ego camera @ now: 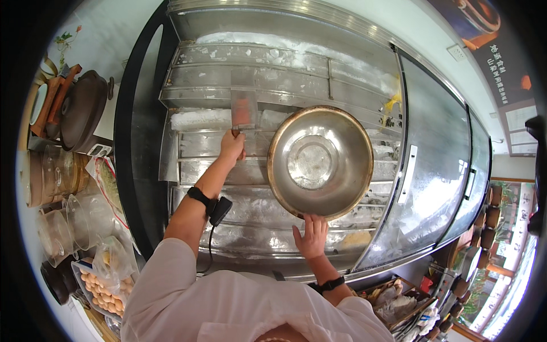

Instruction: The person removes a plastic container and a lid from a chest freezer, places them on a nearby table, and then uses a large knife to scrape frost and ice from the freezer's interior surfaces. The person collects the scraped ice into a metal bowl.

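My left hand [233, 146] grips the handle of a broad, flat-bladed tool [243, 109]. Its blade is blurred, with a reddish patch on it, so its exact kind is unclear. The blade points away from me over the stepped metal shelves [213, 169] of a display case, beside a strip of frost or ice [201, 119]. To the right, a large round steel basin [318, 166] rests on the steps with nothing visible inside. The fingertips of my right hand [314, 239] touch its near rim, thumb apart; whether they grip it is unclear.
Loose ice [273, 53] lies along the upper steps. A sliding glass door [431, 179] borders the case on the right, a dark frame [136, 128] on the left. Eggs in a crate [102, 295], clear containers [85, 222] and a dark lidded pot [83, 111] stand at left.
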### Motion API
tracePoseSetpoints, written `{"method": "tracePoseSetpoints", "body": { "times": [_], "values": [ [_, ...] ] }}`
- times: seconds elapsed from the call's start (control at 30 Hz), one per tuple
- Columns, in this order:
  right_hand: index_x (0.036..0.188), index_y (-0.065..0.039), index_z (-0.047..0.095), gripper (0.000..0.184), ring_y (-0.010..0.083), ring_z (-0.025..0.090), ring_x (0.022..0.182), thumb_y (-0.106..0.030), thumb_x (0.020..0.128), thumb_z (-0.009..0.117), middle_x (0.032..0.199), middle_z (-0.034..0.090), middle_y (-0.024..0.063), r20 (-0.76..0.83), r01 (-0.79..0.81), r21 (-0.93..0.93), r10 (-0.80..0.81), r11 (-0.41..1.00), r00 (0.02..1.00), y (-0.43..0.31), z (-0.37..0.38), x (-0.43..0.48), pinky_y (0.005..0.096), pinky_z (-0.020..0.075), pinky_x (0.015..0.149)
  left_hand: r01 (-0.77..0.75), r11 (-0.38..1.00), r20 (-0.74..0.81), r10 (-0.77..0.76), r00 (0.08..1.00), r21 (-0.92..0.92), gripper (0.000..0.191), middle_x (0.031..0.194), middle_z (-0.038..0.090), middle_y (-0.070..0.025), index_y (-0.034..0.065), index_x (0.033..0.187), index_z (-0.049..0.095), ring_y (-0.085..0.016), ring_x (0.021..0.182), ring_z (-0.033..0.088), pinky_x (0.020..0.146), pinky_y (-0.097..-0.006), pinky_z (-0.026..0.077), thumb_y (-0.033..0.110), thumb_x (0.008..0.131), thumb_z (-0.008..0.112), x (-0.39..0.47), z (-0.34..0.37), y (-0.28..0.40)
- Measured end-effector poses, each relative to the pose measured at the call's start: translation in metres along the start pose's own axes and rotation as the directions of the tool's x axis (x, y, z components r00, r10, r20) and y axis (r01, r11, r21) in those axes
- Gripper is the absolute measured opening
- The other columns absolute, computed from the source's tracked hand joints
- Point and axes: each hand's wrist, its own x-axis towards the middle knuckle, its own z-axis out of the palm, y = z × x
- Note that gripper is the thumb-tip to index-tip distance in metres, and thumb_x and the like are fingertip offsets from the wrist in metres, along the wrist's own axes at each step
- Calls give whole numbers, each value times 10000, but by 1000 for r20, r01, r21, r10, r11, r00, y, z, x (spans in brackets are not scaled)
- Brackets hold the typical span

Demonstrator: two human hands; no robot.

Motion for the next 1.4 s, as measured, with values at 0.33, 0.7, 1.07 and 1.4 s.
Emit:
{"method": "tracePoseSetpoints", "body": {
  "times": [0.33, 0.7, 1.07, 1.4],
  "values": [
    [702, -106, 494, 82, 281, 527, 662, -118, 699, 575, 696, 507, 84, 164, 178, -136, -155, 975, 974, -10, 37, -11, 433, 441, 591, -98, 973, -45, 109, 993, 207, 222, 669, 477, -80, 55, 931, 417, -173, 440, 477, 376, -348, 417, 198, 907, 585, 26, -5, 7],
    [949, -9, 546, 379, 353, 641, 848, -317, 774, 679, 859, 609, 160, 824, -90, 104, -35, 990, 565, -97, 78, -84, 452, 536, 696, -171, 979, 75, 163, 984, 114, 345, 661, 485, -71, 5, 949, 372, -159, 430, 498, 396, -342, 410, 230, 909, 630, 26, -13, -1],
    [904, -71, 638, 390, 358, 648, 788, -456, 879, 584, 819, 669, 144, 871, -153, 195, -99, 969, 482, -67, 77, 55, 442, 517, 701, -182, 982, 180, 171, 969, 45, 300, 764, 553, -25, 69, 967, 534, -128, 555, 521, 543, -292, 459, 355, 924, 612, 30, -32, -14],
    [1397, 80, 335, 1063, 512, 275, 1321, -654, 716, 692, 1519, 123, 320, 249, -391, -273, 457, 879, 854, 119, 110, 179, 540, 238, 1107, -38, 998, 339, 53, 939, -51, 180, 664, 525, -67, 50, 934, 450, -162, 445, 518, 370, -304, 398, 214, 945, 523, 11, -38, 16]
  ]
}}
